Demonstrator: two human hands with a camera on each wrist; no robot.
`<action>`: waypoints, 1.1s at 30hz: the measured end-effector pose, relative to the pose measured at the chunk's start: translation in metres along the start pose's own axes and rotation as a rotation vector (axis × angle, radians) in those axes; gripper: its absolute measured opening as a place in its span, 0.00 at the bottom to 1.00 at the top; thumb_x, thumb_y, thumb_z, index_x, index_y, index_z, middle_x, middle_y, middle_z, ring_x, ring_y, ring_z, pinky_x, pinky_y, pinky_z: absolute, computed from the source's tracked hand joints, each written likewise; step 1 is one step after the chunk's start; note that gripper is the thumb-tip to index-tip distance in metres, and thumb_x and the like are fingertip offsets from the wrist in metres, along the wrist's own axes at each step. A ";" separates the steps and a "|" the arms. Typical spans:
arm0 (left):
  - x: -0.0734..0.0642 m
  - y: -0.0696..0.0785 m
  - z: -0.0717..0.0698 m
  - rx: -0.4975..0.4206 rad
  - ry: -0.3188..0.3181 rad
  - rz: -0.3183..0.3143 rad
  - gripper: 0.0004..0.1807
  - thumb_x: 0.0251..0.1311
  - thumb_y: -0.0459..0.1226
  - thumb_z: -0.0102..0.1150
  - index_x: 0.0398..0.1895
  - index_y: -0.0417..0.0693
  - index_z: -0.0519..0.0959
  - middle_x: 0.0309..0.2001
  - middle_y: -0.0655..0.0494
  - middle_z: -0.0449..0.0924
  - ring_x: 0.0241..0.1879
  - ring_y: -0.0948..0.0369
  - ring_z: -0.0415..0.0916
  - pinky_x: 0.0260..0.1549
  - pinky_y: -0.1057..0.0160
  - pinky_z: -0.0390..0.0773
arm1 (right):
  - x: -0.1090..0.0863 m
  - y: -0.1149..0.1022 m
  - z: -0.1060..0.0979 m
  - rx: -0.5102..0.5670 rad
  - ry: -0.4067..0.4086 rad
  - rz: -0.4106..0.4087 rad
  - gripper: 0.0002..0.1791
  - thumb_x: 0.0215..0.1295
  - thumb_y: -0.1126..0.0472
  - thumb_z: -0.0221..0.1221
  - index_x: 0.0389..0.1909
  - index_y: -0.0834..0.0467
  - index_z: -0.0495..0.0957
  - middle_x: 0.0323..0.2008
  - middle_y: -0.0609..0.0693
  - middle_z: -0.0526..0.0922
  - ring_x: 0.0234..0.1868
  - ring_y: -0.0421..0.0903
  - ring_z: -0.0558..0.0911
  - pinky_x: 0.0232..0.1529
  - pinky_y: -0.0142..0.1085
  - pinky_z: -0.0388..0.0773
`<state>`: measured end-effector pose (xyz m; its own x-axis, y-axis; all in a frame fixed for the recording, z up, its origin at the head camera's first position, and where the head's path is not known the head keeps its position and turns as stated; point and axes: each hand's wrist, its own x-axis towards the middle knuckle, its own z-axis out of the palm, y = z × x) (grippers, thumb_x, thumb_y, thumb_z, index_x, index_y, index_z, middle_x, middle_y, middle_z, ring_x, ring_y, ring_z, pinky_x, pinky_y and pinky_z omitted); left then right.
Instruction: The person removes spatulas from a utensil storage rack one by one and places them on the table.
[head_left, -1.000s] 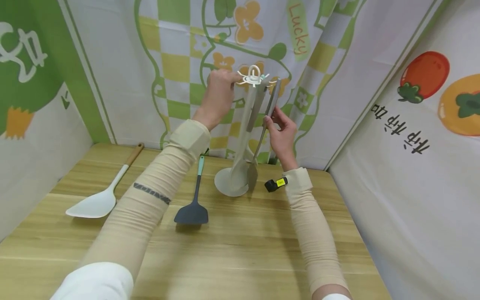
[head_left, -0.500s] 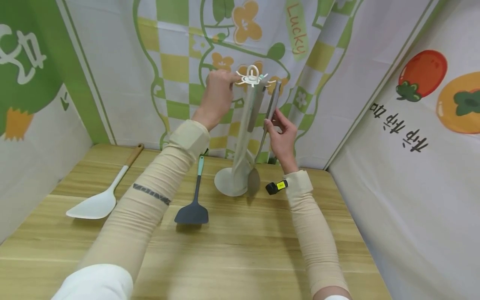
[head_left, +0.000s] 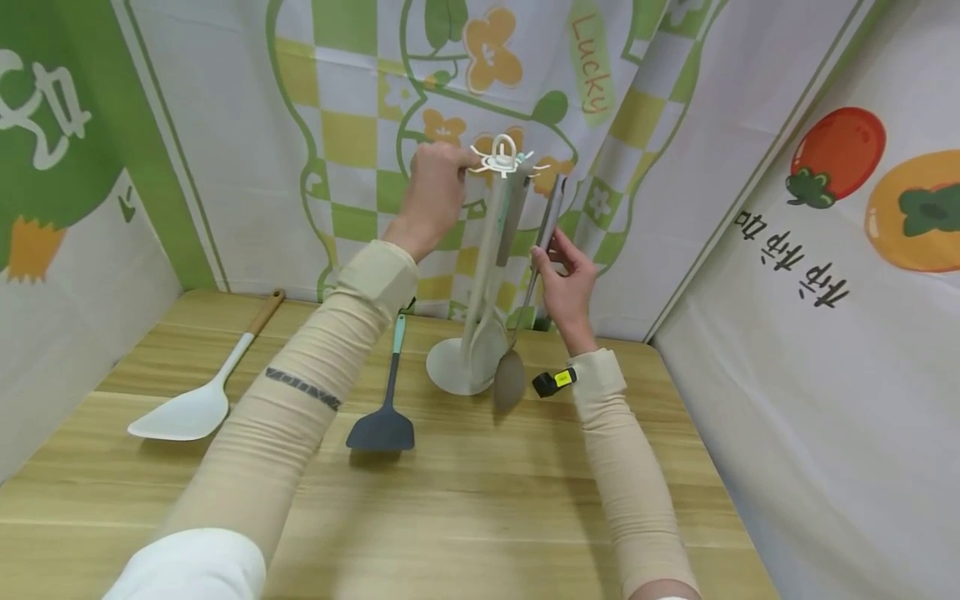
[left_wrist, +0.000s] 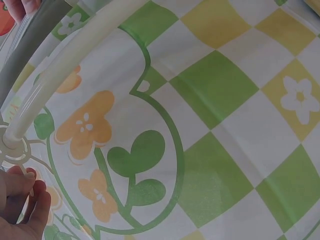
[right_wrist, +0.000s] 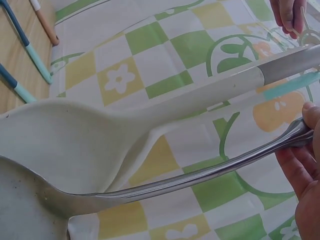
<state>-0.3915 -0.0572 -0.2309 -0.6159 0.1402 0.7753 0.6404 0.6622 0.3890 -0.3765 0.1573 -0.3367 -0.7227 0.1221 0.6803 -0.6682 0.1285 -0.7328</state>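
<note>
My right hand (head_left: 570, 279) grips a metal spoon (head_left: 509, 381) by its grey handle, its bowl hanging low over the table. In the right wrist view the steel shaft (right_wrist: 200, 175) runs from my fingers to the spoon's bowl at lower left. A white utensil rack (head_left: 459, 375) stands upright, with thin hooks round its top. My left hand (head_left: 438, 192) pinches one hook, as the left wrist view also shows. On the rack hangs a white utensil with a grey handle (head_left: 513, 221); its broad white head (right_wrist: 60, 145) is just behind the metal spoon.
A dark turner with a turquoise handle (head_left: 382, 427) lies on the wooden table (head_left: 450, 517). Farther left lies a white turner with a wooden handle (head_left: 183, 412). A patterned cloth (head_left: 348, 100) hangs close behind the rack. A black wrist device (head_left: 553, 382) sits at my right cuff.
The metal spoon has moved right and slightly down with my right hand, its handle end coming away from the rack's hooks. My left hand stays at the rack's top.
</note>
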 end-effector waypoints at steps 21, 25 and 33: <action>0.001 -0.001 0.000 0.027 -0.008 -0.012 0.16 0.66 0.19 0.53 0.42 0.38 0.89 0.43 0.41 0.88 0.43 0.47 0.87 0.47 0.55 0.86 | -0.001 0.010 -0.009 -0.085 0.054 -0.022 0.20 0.60 0.74 0.67 0.54 0.72 0.81 0.42 0.70 0.86 0.31 0.40 0.84 0.30 0.24 0.83; 0.000 -0.002 0.001 0.019 -0.001 -0.001 0.17 0.65 0.18 0.52 0.42 0.37 0.89 0.43 0.41 0.88 0.43 0.46 0.87 0.47 0.55 0.86 | -0.002 0.010 -0.011 -0.118 0.053 -0.015 0.20 0.60 0.73 0.68 0.54 0.71 0.82 0.43 0.70 0.86 0.32 0.42 0.84 0.32 0.26 0.82; 0.000 -0.002 0.003 0.021 0.017 0.014 0.15 0.66 0.19 0.54 0.41 0.38 0.89 0.43 0.42 0.88 0.44 0.47 0.87 0.49 0.55 0.86 | -0.003 0.025 -0.015 -0.191 0.076 0.026 0.22 0.60 0.72 0.68 0.56 0.71 0.80 0.44 0.70 0.86 0.34 0.47 0.83 0.36 0.24 0.80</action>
<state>-0.3940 -0.0563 -0.2330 -0.5987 0.1373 0.7891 0.6393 0.6754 0.3675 -0.3882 0.1752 -0.3572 -0.7192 0.2006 0.6652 -0.5984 0.3078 -0.7398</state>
